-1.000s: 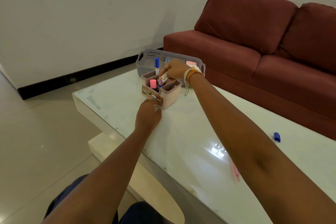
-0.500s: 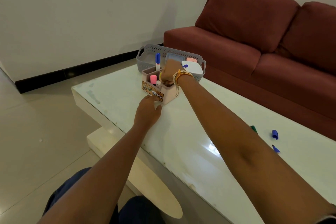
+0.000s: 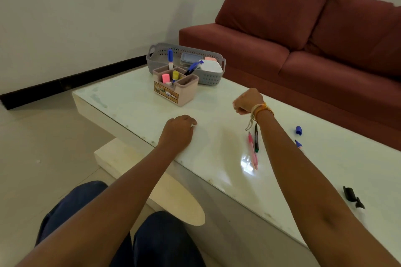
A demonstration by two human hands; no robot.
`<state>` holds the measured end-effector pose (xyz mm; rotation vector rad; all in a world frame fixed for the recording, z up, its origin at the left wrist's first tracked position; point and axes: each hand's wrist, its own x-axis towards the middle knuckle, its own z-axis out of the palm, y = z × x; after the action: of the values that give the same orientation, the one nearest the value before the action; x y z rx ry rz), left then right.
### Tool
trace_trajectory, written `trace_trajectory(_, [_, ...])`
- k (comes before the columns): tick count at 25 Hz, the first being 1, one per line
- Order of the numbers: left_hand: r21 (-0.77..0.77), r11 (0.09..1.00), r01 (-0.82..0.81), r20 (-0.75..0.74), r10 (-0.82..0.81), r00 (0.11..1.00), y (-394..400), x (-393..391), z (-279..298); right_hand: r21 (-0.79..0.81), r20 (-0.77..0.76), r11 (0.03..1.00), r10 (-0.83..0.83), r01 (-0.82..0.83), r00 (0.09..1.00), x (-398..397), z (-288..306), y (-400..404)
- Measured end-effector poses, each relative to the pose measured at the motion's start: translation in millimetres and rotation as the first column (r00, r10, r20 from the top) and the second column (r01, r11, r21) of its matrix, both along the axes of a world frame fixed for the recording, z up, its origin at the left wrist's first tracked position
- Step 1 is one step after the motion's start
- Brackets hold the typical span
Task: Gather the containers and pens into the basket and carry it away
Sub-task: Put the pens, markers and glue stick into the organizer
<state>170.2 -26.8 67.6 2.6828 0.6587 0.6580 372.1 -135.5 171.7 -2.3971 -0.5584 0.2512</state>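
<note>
Grey perforated plastic basket at the table's far end, partly hidden behind beige compartmented pen holder; lidded containers inside hard to tell apart. Pink pen and black green-tipped pen side by side on white glossy table, long axes running near-to-far. Left hand resting curled on tabletop, grasping nothing. Right hand raised, clenched, empty. Blue cap near red sofa.

Room, dim light.
Red sofa behind white table; white wall, black skirting, pale tiled floor.
</note>
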Motion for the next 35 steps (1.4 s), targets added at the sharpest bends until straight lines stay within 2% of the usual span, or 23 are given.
trace_trajectory(3, [-0.008, 0.996, -0.090, -0.085, 0.089, 0.992, -17, 2, -1, -0.063, 0.018, 0.997, -0.031, 0.032, 0.999, 5, -8, -37])
trace_trajectory(5, [0.061, 0.989, -0.135, -0.155, 0.143, 0.978, -32, 7, 2, -0.069, 0.012, 0.997, -0.044, 0.045, 0.999, 9, -13, -57])
trace_trajectory(8, [0.127, 0.985, -0.116, -0.144, 0.134, 0.980, -64, 21, 4, -0.108, -0.017, 0.992, -0.063, 0.061, 0.998, 9, -29, -84])
trace_trajectory(10, [0.037, 0.991, -0.128, -0.058, 0.130, 0.990, -80, 27, -1, -0.113, -0.024, 0.989, -0.094, 0.091, 0.995, 6, -43, -98])
trace_trajectory(13, [-0.104, 0.984, -0.143, 0.027, 0.147, 0.989, -83, 27, -3, -0.176, 0.048, 0.979, -0.093, 0.100, 0.994, -1, -55, -107])
trace_trajectory(15, [-0.134, 0.983, -0.127, 0.033, 0.132, 0.991, -81, 24, -3, -0.178, 0.072, 0.979, -0.084, 0.095, 0.994, -6, -51, -105])
trace_trajectory(19, [-0.150, 0.982, -0.113, 0.016, 0.116, 0.993, -83, 25, -2, -0.164, 0.021, 0.984, -0.062, 0.065, 0.998, -7, -42, -98])
trace_trajectory(21, [-0.144, 0.983, -0.116, 0.027, 0.122, 0.992, -82, 25, -4, -0.092, -0.046, 0.992, -0.087, 0.083, 0.995, -4, -37, -98])
trace_trajectory(24, [-0.162, 0.985, -0.055, 0.177, 0.084, 0.981, -81, 29, -3, 0.187, -0.228, 0.974, -0.081, 0.126, 0.970, 3, -27, -100])
trace_trajectory(26, [-0.398, 0.915, 0.066, 0.295, 0.059, 0.954, -89, 40, 7, 0.263, -0.290, 0.961, -0.006, 0.086, 0.957, -7, -22, -93])
trace_trajectory(28, [-0.672, 0.715, 0.191, 0.309, 0.037, 0.950, -97, 57, 23, 0.296, -0.251, 0.954, 0.028, 0.049, 0.968, -24, -25, -79])
trace_trajectory(29, [-0.739, 0.623, 0.256, 0.327, -0.001, 0.945, -100, 65, 29, 0.337, -0.216, 0.941, 0.036, 0.040, 0.976, -32, -28, -74])
trace_trajectory(30, [-0.758, 0.571, 0.316, 0.358, -0.040, 0.933, -101, 70, 32, 0.381, -0.193, 0.924, 0.057, 0.022, 0.980, -38, -32, -71])
trace_trajectory(31, [-0.751, 0.560, 0.350, 0.384, -0.060, 0.921, -99, 73, 33, 0.412, -0.190, 0.911, 0.100, -0.013, 0.977, -39, -36, -70])
trace_trajectory(33, [-0.723, 0.602, 0.340, 0.400, -0.037, 0.916, -88, 74, 30, 0.406, -0.206, 0.909, 0.196, -0.099, 0.959, -30, -40, -77])
trace_trajectory(34, [-0.720, 0.615, 0.320, 0.403, -0.005, 0.915, -81, 74, 26, 0.361, -0.170, 0.928, 0.167, -0.096, 0.971, -20, -41, -81])
trace_trajectory(35, [-0.729, 0.611, 0.308, 0.409, 0.028, 0.912, -76, 74, 22, 0.247, -0.052, 0.968, 0.059, -0.045, 0.997, -5, -43, -86])
